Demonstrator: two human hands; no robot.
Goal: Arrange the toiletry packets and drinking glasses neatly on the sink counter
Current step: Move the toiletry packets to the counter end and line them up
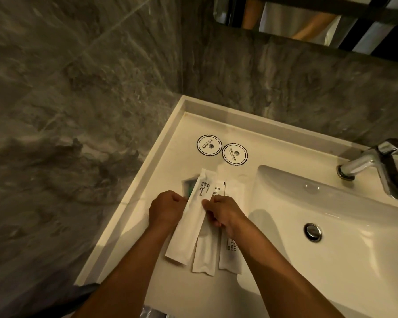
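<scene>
Three long white toiletry packets lie side by side on the white sink counter (170, 157). The left packet (189, 228), printed "BRUSHING TEETH", is tilted and pinched between my left hand (167, 208) and my right hand (223, 213). The middle packet (205, 255) and the right packet (231, 251) lie under my right hand and wrist. A small packet with a green part (189, 185) peeks out behind the left one. Two round white paper coasters (209, 145) (234, 154) sit near the back of the counter. No drinking glass is in view.
The basin (331, 214) with its chrome drain (312, 232) lies right of the packets. A chrome tap (375, 164) stands at the back right. Grey stone walls close off the counter's left and back. A mirror (296, 19) hangs above.
</scene>
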